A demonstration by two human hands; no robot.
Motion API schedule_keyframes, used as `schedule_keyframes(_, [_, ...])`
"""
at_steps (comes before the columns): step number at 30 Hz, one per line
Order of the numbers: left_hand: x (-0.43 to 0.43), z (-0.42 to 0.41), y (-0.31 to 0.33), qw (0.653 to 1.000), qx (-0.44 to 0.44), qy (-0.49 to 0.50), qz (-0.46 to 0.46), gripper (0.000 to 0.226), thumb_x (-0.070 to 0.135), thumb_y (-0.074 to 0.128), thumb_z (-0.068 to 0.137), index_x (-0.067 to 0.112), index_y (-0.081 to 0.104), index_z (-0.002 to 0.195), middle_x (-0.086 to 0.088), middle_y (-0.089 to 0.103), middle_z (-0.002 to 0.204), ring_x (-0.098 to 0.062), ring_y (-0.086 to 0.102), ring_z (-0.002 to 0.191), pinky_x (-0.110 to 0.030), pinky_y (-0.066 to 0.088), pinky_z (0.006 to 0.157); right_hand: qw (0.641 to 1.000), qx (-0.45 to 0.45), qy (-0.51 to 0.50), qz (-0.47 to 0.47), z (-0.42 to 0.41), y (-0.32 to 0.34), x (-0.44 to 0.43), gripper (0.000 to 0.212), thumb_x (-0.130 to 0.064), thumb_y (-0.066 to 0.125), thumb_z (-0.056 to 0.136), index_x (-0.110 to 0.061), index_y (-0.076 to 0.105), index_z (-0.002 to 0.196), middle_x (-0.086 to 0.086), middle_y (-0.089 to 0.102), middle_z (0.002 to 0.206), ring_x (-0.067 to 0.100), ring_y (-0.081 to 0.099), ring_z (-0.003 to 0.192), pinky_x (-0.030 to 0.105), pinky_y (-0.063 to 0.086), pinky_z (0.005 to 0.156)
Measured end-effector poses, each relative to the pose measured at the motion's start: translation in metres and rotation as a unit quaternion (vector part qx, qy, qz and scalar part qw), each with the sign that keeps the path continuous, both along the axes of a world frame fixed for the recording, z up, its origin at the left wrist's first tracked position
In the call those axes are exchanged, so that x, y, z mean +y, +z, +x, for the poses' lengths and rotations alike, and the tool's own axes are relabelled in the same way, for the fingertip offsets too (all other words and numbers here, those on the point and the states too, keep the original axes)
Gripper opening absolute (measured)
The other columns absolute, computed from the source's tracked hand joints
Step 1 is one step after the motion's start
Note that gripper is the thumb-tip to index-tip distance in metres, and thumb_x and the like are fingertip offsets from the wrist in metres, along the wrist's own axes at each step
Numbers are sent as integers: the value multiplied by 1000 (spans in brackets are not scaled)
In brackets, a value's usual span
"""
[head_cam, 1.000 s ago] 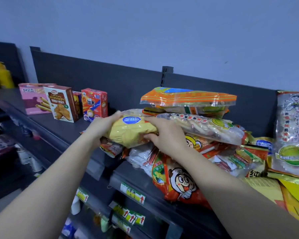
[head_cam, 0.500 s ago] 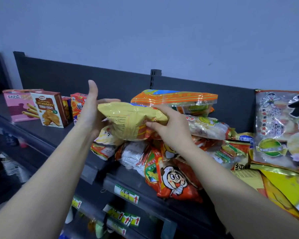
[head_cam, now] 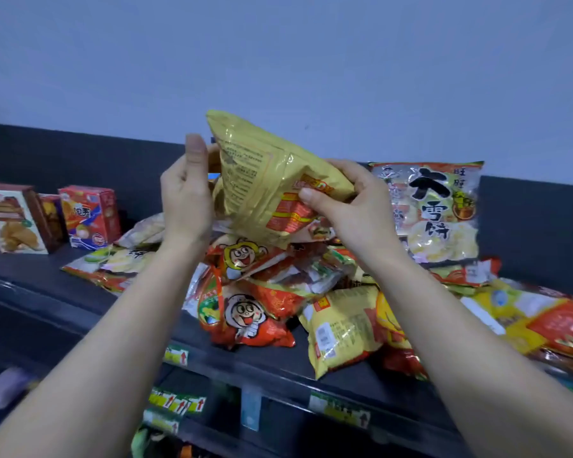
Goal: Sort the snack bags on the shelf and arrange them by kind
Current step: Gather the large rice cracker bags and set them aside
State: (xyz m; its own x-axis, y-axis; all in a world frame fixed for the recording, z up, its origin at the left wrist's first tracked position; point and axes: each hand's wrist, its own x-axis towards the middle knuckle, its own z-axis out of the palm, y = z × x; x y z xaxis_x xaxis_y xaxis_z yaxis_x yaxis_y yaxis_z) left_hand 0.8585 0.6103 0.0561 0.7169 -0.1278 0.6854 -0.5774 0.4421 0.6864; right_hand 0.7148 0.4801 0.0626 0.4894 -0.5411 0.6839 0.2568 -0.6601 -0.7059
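A yellow snack bag [head_cam: 262,180] is held up above the pile, its printed back facing me and tilted. My right hand [head_cam: 348,206] pinches its lower right corner between thumb and fingers. My left hand [head_cam: 187,196] stands upright against the bag's left edge, fingers mostly straight, thumb behind the bag. Below lies a jumbled pile of snack bags [head_cam: 245,312] in red, orange and yellow on the dark shelf [head_cam: 40,292]. Another yellow bag [head_cam: 341,328] lies at the pile's front right.
A large rice-cracker bag [head_cam: 437,209] leans upright against the shelf's back panel on the right. Snack boxes, red [head_cam: 90,216] and brown [head_cam: 12,219], stand at the left. More flat bags [head_cam: 543,322] lie at far right. Price tags [head_cam: 176,355] line the shelf edge; lower shelves below.
Both hands have lifted the yellow bag up off the pile and turned it from lying flat to nearly upright, its back side now facing me. The view has shifted right.
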Motion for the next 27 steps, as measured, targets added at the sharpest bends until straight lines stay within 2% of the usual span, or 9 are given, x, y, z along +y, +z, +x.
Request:
schedule_keyframes(3, [-31, -39, -14, 997, -18, 68, 9, 47, 61, 35, 90, 25, 65, 94, -2, 67, 103, -21, 63, 100, -47, 49, 91, 1000, -1, -24, 10, -49, -2, -20, 30, -25, 79, 71, -33, 69, 98, -7, 73, 91, 16, 69, 85, 43, 57, 79])
schedule_keyframes(7, [-70, -90, -54, 992, -51, 113, 32, 21, 38, 40, 95, 21, 49, 101, -4, 54, 102, -26, 53, 100, -38, 44, 87, 993, 28, -109, -31, -111, -9, -42, 38, -23, 79, 76, -25, 67, 112, -9, 70, 100, 12, 66, 91, 36, 54, 84])
schedule_keyframes(10, [-93, -116, -96, 978, -67, 68, 187, 13, 16, 50, 89, 14, 55, 100, -10, 56, 102, -26, 55, 98, -39, 45, 85, 985, 43, -157, -54, -146, -23, -56, 41, -22, 78, 78, -28, 66, 117, -17, 67, 94, 4, 65, 76, 27, 54, 78])
schedule_keyframes(11, [-100, -121, -111, 955, -72, 51, 283, 16, 13, 54, 87, 11, 59, 102, -10, 56, 105, -27, 55, 102, -39, 45, 87, 982, 45, -169, -66, -155, -30, -60, 43, -23, 78, 78, -29, 66, 118, -17, 66, 96, 9, 65, 77, 32, 54, 79])
schedule_keyframes(13, [-108, -128, -136, 872, -91, 31, 480, 30, 23, 62, 86, 8, 61, 113, -10, 54, 120, -30, 51, 115, -39, 44, 94, 974, 56, -196, -94, -169, -44, -70, 45, -23, 78, 78, -27, 66, 120, -12, 67, 107, 20, 66, 90, 37, 52, 86])
schedule_keyframes(16, [-116, -131, -160, 740, -122, 36, 660, 80, 51, 68, 81, 12, 35, 142, -10, 30, 152, -33, 29, 139, -45, 37, 106, 958, 99, -229, -140, -185, -67, -86, 49, -8, 75, 78, -21, 64, 125, -2, 68, 117, 22, 63, 105, 29, 44, 90])
schedule_keyframes(19, [-121, -125, -167, 708, -93, 38, 699, 109, 51, 74, 76, 20, 5, 154, -7, 5, 162, -38, 15, 145, -49, 32, 111, 939, 170, -247, -167, -195, -89, -100, 52, 0, 70, 77, -19, 64, 125, 1, 66, 121, 26, 61, 110, 32, 46, 87])
schedule_keyframes(23, [-124, -123, -159, 723, -159, 109, 663, 78, 42, 69, 82, 22, 30, 146, -7, 45, 143, -37, 46, 123, -43, 49, 92, 901, 265, -282, -195, -199, -105, -109, 49, -7, 69, 80, -24, 62, 125, -3, 61, 125, 25, 60, 110, 37, 50, 72])
schedule_keyframes(27, [-114, -133, -123, 705, -160, 113, 682, 50, 43, 70, 78, 24, 54, 121, -4, 63, 116, -30, 59, 108, -34, 48, 72, 888, 336, -262, -175, -190, -99, -103, 60, -30, 64, 82, -35, 45, 139, -9, 51, 138, 20, 58, 113, 35, 48, 79])
